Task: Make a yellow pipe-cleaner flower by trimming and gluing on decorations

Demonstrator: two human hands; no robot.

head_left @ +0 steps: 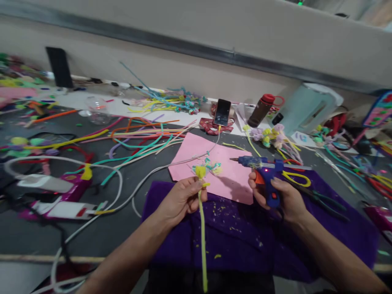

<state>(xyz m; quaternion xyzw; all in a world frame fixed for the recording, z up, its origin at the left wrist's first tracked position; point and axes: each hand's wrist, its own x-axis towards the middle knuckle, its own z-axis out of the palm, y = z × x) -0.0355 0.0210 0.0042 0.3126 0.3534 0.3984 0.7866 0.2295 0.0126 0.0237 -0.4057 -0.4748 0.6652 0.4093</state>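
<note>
My left hand [186,198] pinches a yellow pipe-cleaner flower [201,172] just under its bloom. Its long pale-yellow stem [202,241] hangs down towards me, and a short yellow piece sticks out beside my fingertips. In my right hand [283,196] is a blue glue gun [269,173] with an orange trigger and a lit red light. Its nozzle points left, apart from the flower. Beneath both hands lie a pink sheet [186,153] with small teal and yellow bits, and a purple cloth [235,241] strewn with scraps.
Yellow-handled scissors [295,179] and dark-handled pliers [329,204] lie right of the glue gun. A white cable [153,173] crosses onto the pink sheet. Behind are a phone [222,112], a bottle [260,111] and finished flowers [269,135]. Loose pipe cleaners [147,136] and a magenta power strip [75,183] sit left.
</note>
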